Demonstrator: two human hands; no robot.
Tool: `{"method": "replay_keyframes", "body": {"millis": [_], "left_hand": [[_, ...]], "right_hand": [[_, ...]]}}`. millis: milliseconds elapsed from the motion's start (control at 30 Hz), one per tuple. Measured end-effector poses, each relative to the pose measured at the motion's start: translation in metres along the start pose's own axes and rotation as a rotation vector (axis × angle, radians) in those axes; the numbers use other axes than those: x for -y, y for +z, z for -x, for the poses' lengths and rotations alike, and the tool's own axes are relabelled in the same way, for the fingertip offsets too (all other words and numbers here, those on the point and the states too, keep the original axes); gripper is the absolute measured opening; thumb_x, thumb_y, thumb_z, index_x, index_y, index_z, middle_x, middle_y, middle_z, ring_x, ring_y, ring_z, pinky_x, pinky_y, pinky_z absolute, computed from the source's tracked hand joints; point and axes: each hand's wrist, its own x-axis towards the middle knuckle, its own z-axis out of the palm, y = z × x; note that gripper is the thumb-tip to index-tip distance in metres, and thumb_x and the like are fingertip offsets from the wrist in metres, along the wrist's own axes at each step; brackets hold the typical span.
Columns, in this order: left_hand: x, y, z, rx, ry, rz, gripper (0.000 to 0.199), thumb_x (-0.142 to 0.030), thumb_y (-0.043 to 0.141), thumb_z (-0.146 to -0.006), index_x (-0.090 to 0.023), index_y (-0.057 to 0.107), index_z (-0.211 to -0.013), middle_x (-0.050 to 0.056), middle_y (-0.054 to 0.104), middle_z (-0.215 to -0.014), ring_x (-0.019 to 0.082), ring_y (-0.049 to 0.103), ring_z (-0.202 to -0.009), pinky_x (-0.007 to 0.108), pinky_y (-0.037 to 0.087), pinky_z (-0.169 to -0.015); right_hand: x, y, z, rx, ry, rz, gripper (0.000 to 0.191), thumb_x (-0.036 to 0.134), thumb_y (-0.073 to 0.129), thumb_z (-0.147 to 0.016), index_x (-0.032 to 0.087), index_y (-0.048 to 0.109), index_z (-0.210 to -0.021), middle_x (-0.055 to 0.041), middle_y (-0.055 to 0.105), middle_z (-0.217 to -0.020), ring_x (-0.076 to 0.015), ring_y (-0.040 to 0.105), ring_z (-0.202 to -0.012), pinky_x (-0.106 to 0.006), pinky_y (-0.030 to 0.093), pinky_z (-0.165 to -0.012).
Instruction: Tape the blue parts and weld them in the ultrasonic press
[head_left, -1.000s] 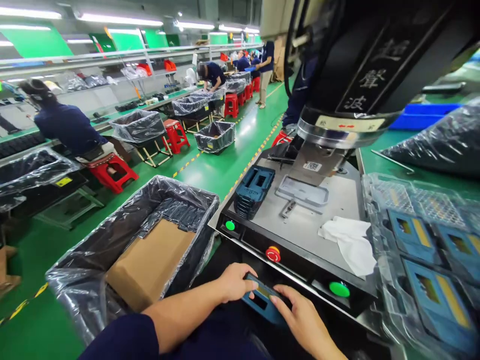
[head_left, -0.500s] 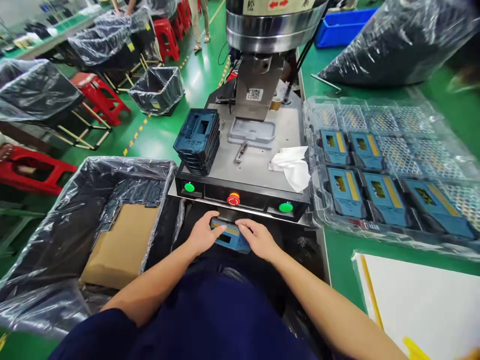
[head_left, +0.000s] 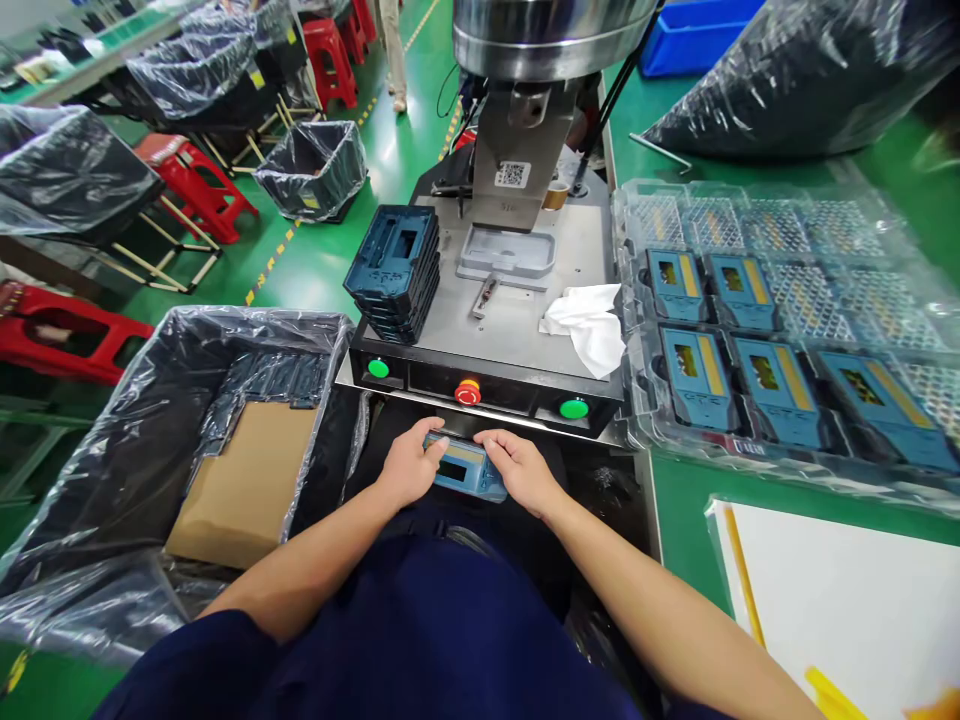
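Note:
Between my hands, in front of the press and close to my body, is a blue plastic housing (head_left: 466, 472) with a dark window and a tan strip. My left hand (head_left: 410, 462) is closed on its left end, thumb on top. At the opposite end my right hand (head_left: 519, 470) grips it by the upper edge and side. Beyond them stands the press (head_left: 517, 150), its metal head above a grey fixture (head_left: 506, 252) on the plate. A stack of dark blue housings (head_left: 394, 270) sits left of the fixture, and a white cloth (head_left: 589, 325) lies to the right.
Two green buttons and a red emergency stop (head_left: 467, 391) line the press front. A plastic-lined bin (head_left: 97, 480) with cardboard (head_left: 247, 480) is at left. At right, a clear tray (head_left: 652, 420) holds several blue housings, near white sheets (head_left: 855, 600). Red stools (head_left: 199, 185) stand farther back.
The housing has tipped slightly in my hands, its window face showing more. Both hands keep their hold. The view has shifted a little, and a person in the background has stepped.

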Motion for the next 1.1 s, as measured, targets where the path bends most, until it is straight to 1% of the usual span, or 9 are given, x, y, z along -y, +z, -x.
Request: {"method": "replay_keyframes", "body": {"millis": [100,200,400,567,667,767,833,933,1100], "left_hand": [[0.005,0.001,-0.002,0.007,-0.021,0.102,0.036,-0.034,0.046,-0.089,-0.018,0.056,-0.119,-0.001,0.06,-0.076,0.009,0.055,-0.053,0.024,0.044,-0.057],[0.001,0.0,-0.001,-0.025,-0.01,-0.02,0.037,-0.039,0.047,-0.088,-0.019,0.058,-0.117,0.001,0.063,-0.078,0.012,0.058,-0.059,0.027,0.046,-0.063],[-0.019,-0.004,0.009,-0.114,0.032,-0.341,0.072,-0.054,0.072,-0.066,-0.015,0.053,-0.124,0.013,0.063,-0.116,0.028,0.059,-0.106,0.038,0.045,-0.092],[-0.018,-0.004,0.007,-0.107,0.048,-0.346,0.069,-0.052,0.071,-0.069,-0.014,0.053,-0.123,0.013,0.064,-0.112,0.027,0.061,-0.1,0.038,0.046,-0.09],[-0.009,-0.003,0.003,-0.099,0.081,-0.264,0.041,-0.043,0.055,-0.083,-0.017,0.059,-0.115,0.009,0.067,-0.101,0.021,0.063,-0.086,0.035,0.047,-0.085],[0.003,-0.002,-0.001,-0.153,0.098,-0.098,0.033,-0.04,0.05,-0.085,-0.019,0.064,-0.106,0.005,0.068,-0.088,0.018,0.062,-0.078,0.031,0.048,-0.075],[0.01,-0.002,-0.003,-0.188,0.073,0.032,0.037,-0.047,0.051,-0.083,-0.018,0.066,-0.103,0.004,0.066,-0.078,0.017,0.06,-0.068,0.029,0.047,-0.065],[0.017,-0.005,-0.006,-0.216,0.007,0.206,0.05,-0.059,0.056,-0.076,-0.017,0.066,-0.102,0.002,0.064,-0.071,0.015,0.056,-0.058,0.027,0.044,-0.054],[0.01,-0.009,-0.005,-0.152,-0.064,0.459,0.067,-0.068,0.066,-0.062,-0.014,0.065,-0.101,0.003,0.064,-0.075,0.015,0.057,-0.059,0.026,0.045,-0.052]], "right_hand": [[-0.001,0.002,-0.001,0.009,0.041,-0.057,0.037,0.043,0.046,-0.088,0.017,0.069,-0.101,-0.0043,0.07,-0.089,-0.0168,0.061,-0.076,-0.03,0.048,-0.072],[0.0,0.005,0.0,0.027,0.044,-0.063,0.037,0.043,0.046,-0.088,0.017,0.068,-0.102,-0.0041,0.07,-0.087,-0.0165,0.06,-0.075,-0.03,0.049,-0.072],[0.005,0.008,0.007,0.047,-0.045,0.025,0.032,0.038,0.044,-0.089,0.02,0.067,-0.103,-0.0058,0.07,-0.1,-0.0196,0.064,-0.089,-0.034,0.05,-0.082],[0.005,0.007,0.006,0.06,-0.084,0.064,0.03,0.036,0.043,-0.091,0.021,0.066,-0.104,-0.006,0.07,-0.103,-0.0202,0.065,-0.093,-0.035,0.05,-0.085],[0.004,0.005,0.003,0.04,-0.094,0.105,0.03,0.035,0.043,-0.092,0.021,0.067,-0.104,-0.0056,0.07,-0.102,-0.0203,0.065,-0.093,-0.037,0.05,-0.086],[0.006,0.002,0.004,0.027,-0.176,0.173,0.03,0.033,0.044,-0.092,0.02,0.066,-0.107,-0.0078,0.068,-0.103,-0.0202,0.063,-0.094,-0.037,0.05,-0.088],[0.009,-0.002,0.006,0.027,-0.302,0.246,0.033,0.034,0.051,-0.089,0.018,0.062,-0.115,-0.0105,0.064,-0.11,-0.0213,0.06,-0.102,-0.038,0.048,-0.092],[0.015,-0.009,0.01,0.076,-0.478,0.387,0.063,0.042,0.068,-0.077,0.016,0.051,-0.131,-0.0146,0.053,-0.127,-0.0251,0.05,-0.118,-0.041,0.043,-0.101],[0.03,-0.021,0.017,0.156,-0.591,0.63,0.085,0.049,0.075,-0.069,0.017,0.04,-0.141,-0.0165,0.047,-0.137,-0.0275,0.045,-0.125,-0.042,0.04,-0.103]]}}
